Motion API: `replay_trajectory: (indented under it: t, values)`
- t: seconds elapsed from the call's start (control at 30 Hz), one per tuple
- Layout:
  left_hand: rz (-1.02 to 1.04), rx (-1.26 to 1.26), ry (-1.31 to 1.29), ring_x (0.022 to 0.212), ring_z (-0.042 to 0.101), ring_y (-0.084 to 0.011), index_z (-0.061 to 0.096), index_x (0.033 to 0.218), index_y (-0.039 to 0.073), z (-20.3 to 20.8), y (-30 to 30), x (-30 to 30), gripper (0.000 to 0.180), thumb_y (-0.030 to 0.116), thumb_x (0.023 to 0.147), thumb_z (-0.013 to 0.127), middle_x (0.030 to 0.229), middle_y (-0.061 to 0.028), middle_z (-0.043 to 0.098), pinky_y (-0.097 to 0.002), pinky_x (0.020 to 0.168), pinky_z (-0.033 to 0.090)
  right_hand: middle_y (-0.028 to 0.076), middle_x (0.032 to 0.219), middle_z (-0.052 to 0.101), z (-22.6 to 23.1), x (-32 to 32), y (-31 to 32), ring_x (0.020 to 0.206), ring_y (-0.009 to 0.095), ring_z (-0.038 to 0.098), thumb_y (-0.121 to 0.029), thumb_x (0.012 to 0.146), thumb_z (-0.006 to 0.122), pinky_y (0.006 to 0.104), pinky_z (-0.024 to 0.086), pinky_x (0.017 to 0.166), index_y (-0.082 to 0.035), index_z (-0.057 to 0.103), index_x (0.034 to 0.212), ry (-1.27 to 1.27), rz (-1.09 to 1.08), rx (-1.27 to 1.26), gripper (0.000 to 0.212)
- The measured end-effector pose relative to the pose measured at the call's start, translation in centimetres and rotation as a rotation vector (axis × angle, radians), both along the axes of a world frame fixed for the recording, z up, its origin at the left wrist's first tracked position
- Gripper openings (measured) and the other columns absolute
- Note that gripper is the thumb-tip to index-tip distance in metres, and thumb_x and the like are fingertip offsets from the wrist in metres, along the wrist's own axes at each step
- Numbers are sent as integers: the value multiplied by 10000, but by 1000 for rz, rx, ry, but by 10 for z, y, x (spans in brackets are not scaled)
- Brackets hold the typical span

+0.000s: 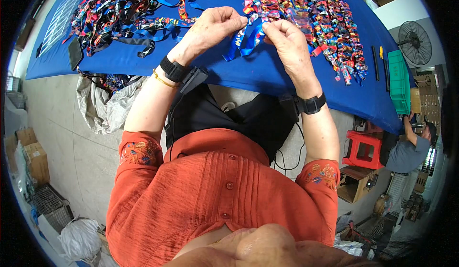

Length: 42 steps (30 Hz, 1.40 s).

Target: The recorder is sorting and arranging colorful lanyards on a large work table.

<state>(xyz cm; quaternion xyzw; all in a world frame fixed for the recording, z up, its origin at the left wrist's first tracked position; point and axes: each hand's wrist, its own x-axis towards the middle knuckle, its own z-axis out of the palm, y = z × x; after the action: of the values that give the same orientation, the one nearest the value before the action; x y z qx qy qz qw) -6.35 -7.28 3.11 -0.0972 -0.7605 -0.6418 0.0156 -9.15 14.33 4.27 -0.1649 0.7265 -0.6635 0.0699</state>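
Over the blue-covered table (158,66), both my hands pinch a blue printed lanyard strap (248,44), which hangs in a loop between them. My left hand (213,27) closes thumb and finger on one part of it. My right hand (288,36) grips the other part a little to the right, fingers pressed together. Beyond my left hand spreads a tangled heap of colourful lanyards (119,13). Behind and to the right of my right hand lie rows of folded, bundled lanyards (330,27). Each wrist wears a black strap with a small device.
A green crate (398,80) and dark rods (375,63) are at the table's right end. A white wire grid (62,18) lies at the left. Below the table sits an open sack (103,104). A red stool (362,150), a fan (414,42) and another person (409,152) are at right.
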Motion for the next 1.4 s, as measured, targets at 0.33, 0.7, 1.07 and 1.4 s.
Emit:
replay_trajectory:
  t: [0.33, 0.7, 1.07, 1.4]
  values:
    - [-3, -55, 16, 706, 396, -18, 569, 784, 71, 3, 2, 6, 324, 319, 982, 635, 743, 101, 484, -204, 623, 351, -78, 778, 586, -1, 2, 0, 683, 3, 489, -197, 932, 694, 172, 391, 602, -47, 670, 929, 1, 25, 44, 152]
    - [36, -43, 59, 732, 452, -21, 623, 865, 50, 2, 2, 5, 274, 301, 970, 656, 774, 83, 554, -201, 662, 391, -30, 819, 642, 4, 4, 2, 717, 20, 548, -184, 931, 699, 177, 439, 636, -20, 642, 982, 22, 1, -31, 181]
    - [-51, 462, 8, 853, 690, -162, 585, 971, 40, 3, 15, 21, 176, 213, 1005, 583, 992, -140, 719, -256, 784, 524, -17, 780, 619, -1, 21, 6, 683, 33, 548, -148, 949, 668, 190, 445, 613, -33, 584, 965, -6, 34, 8, 143]
    - [-90, 583, -101, 544, 512, -70, 528, 961, 31, -12, 28, 39, 164, 181, 1010, 573, 827, -100, 669, -210, 527, 430, -33, 772, 563, -14, 45, 4, 688, 21, 517, -75, 962, 622, 200, 421, 590, -26, 539, 967, 48, 98, -54, 96]
